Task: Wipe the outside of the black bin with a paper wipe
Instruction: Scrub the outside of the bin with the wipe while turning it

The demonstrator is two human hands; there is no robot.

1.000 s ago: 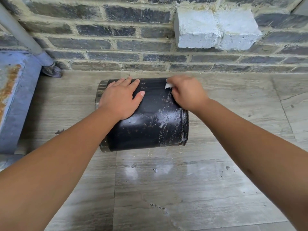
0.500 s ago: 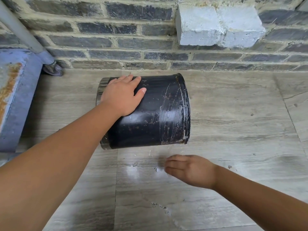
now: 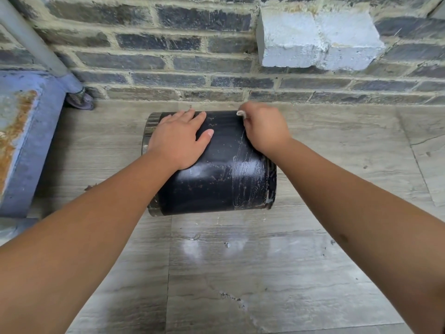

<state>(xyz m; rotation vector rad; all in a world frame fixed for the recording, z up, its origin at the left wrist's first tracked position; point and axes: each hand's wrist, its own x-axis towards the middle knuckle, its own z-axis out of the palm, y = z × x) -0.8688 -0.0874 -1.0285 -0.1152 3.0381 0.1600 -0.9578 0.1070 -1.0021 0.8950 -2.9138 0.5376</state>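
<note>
The black bin (image 3: 216, 184) lies on its side on the grey tiled floor, its ends pointing left and right. Wet streaks run down its right part. My left hand (image 3: 179, 141) rests flat on the bin's upper left, fingers spread, holding nothing. My right hand (image 3: 263, 127) is pressed on the bin's far upper right, curled around a paper wipe (image 3: 240, 113); only a small white corner of the wipe shows past my fingers.
A dark brick wall (image 3: 192, 61) stands just behind the bin, with two pale blocks (image 3: 317, 39) jutting out at the upper right. A rusty blue metal ledge (image 3: 26, 131) and a grey pipe (image 3: 36, 42) are at the left. Wet patches mark the floor (image 3: 216, 249) in front.
My right hand, down on the floor in front of the bin half a second ago, has swung back up to the bin's far top right. My left hand and the bin have stayed put.
</note>
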